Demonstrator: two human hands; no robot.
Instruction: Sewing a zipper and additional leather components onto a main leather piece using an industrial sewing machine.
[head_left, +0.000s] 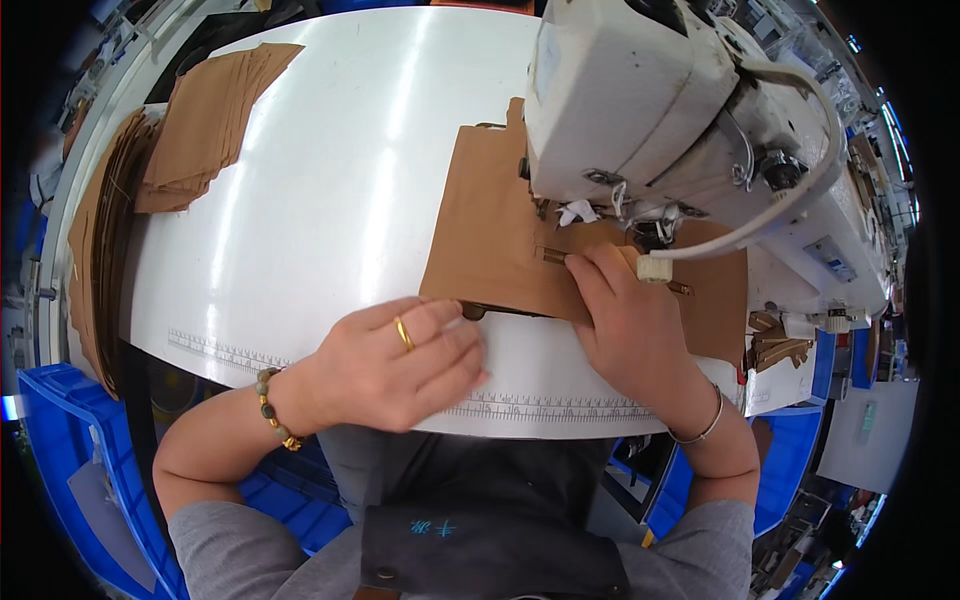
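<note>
A brown fabric panel (485, 220) lies on the white table under the head of a sewing machine (625, 110). A narrow slit with a dark edge runs through the panel beside my right fingertips. My right hand (635, 320) grips the panel, fingers together on top and thumb near its front edge. My left hand (405, 365), with a ring, is closed beside the panel's front left corner. Its fingers curl inward, and whatever they hold is hidden. A small dark rounded part shows below the panel's edge next to this hand. The needle area is mostly covered.
Stacked brown fabric pieces (215, 125) lie at the far left, beside another thick stack (100, 240) hanging over the edge. Small brown strips (778, 342) sit at the right. A ruler scale (555, 408) follows the table's front edge. Blue bins (75, 425) stand below.
</note>
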